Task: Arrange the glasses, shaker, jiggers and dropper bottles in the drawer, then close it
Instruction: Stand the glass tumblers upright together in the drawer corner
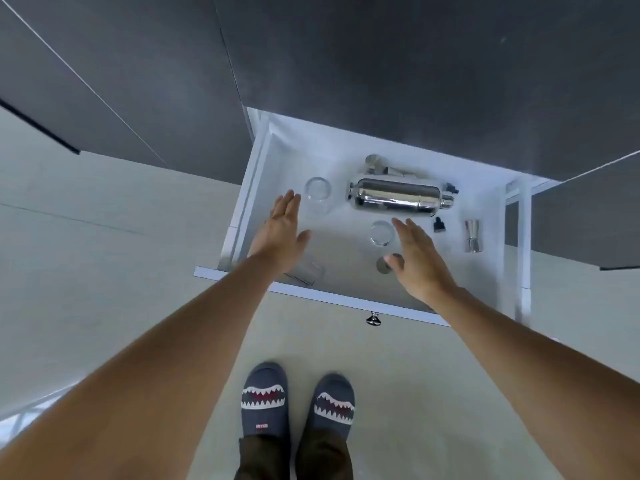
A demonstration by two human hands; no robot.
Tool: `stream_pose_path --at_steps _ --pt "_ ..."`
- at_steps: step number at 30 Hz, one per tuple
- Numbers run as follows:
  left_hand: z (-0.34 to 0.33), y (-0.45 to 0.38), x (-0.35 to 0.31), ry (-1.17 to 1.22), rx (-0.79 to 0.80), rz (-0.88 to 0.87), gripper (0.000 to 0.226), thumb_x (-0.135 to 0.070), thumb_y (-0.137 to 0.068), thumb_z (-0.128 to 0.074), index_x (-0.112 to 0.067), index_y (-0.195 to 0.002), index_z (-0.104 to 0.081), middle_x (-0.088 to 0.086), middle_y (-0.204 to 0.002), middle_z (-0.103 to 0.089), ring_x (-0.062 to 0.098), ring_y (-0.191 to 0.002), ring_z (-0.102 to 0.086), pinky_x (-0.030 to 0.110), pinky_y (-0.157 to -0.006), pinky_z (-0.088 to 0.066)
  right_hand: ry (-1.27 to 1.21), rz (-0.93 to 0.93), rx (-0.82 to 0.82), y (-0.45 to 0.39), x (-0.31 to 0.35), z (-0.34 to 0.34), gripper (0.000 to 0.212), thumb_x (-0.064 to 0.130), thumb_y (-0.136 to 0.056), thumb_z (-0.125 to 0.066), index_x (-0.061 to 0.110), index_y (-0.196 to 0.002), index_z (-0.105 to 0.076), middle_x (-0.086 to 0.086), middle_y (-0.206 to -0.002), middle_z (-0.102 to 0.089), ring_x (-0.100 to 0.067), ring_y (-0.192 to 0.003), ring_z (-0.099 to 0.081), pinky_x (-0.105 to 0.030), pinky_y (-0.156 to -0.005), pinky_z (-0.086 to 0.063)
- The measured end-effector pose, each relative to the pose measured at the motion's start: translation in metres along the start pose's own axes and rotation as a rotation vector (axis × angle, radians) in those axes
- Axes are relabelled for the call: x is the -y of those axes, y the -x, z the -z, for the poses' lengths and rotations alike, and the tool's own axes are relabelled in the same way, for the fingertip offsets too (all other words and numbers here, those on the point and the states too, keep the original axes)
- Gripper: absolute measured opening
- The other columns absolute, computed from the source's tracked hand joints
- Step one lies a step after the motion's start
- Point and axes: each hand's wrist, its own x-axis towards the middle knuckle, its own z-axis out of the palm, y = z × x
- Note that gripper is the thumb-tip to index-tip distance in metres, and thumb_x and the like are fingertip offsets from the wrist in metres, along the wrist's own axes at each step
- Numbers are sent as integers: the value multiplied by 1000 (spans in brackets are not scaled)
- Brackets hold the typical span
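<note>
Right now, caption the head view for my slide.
Two open hands, left and right, hover over a white open drawer holding a chrome cocktail shaker.

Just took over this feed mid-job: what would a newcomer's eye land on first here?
The shiny chrome cocktail shaker lying on its side at the back middle of the open white drawer stands out first. Next come the two bare hands reaching in with fingers spread, the left hand beside a clear round glass, the right hand near another glass and a steel jigger at the right. Below, shark-mouth slippers stand on the pale floor.
</note>
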Motion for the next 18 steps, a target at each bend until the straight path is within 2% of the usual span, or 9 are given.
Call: stream_pose_path --at_steps 3,6,10,14,18 --pt "-16 -26 6 -70 -16 -68 70 -22 -96 -50 -13 -152 -8 3 -163 -3 21 -150 -3 39 -119 -21 -17 38 -68 -20 -5 -17 60 21 -94 -54 20 -147 -26 -13 -154 -27 -31 -140 -29 -43 -113 -31" --pt "-30 -48 5 -96 -38 -158 70 -17 -96 -51 -18 -152 -9 2 -163 -2 22 -150 -2 37 -119 -19 -48 75 -119 -30 -1 -31 49 11 -90 -58 19 -136 -43 -15 -141 -42 -35 -121 -50 -42 -102 -42" --pt "-38 -72 6 -142 -24 -220 67 -13 -96 -50 -27 -151 -15 -2 -163 -6 24 -150 -2 39 -118 -23 -76 98 -193 -39 11 -35 42 9 -88 -62 19 -127 -52 -15 -128 -50 -31 -97 -62 -34 -88 -46" --pt "-34 -83 14 -193 -90 -247 53 -10 -96 -50 -24 -145 -35 2 -156 -27 30 -139 -32 46 -106 -43 -48 179 -151 -51 29 -41 47 17 -90 -62 21 -134 -48 -13 -131 -48 -33 -106 -60 -38 -93 -46" --pt "-19 -88 22 -272 -138 -208 48 -15 -95 -52 -23 -141 -38 3 -150 -34 36 -119 -54 47 -93 -52 -49 214 -146 -65 47 -41 48 20 -91 -61 21 -136 -47 -12 -134 -47 -33 -118 -54 -40 -95 -45"
